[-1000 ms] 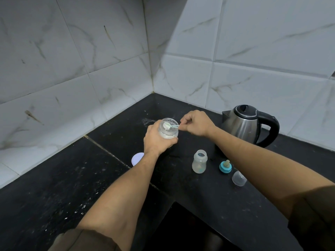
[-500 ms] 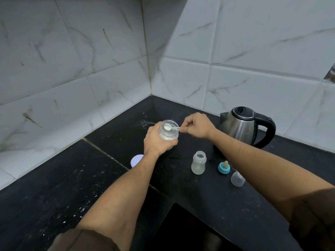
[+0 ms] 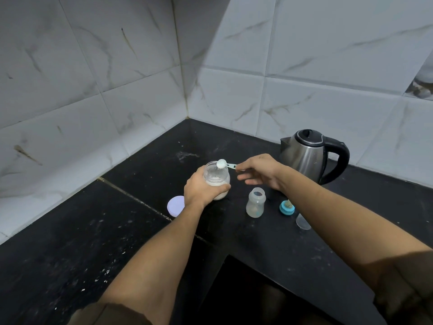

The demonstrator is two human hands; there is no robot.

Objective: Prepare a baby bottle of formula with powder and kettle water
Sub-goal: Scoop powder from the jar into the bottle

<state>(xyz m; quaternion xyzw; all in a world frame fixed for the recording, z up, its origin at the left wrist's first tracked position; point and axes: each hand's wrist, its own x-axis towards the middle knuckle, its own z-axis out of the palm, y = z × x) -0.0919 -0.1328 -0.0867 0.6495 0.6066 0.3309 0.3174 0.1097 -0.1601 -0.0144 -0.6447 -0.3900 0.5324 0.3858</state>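
Powder jar point(image 3: 216, 175), clear plastic; rounded scoop point(image 3: 222, 163)

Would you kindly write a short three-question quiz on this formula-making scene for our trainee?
1. Fill in: the left hand grips the ____.
2. The scoop is pinched by: A) left hand, B) right hand, C) neither.
3. True or false: the bottle stands uncapped.
Key: 1 jar; 2 B; 3 true.
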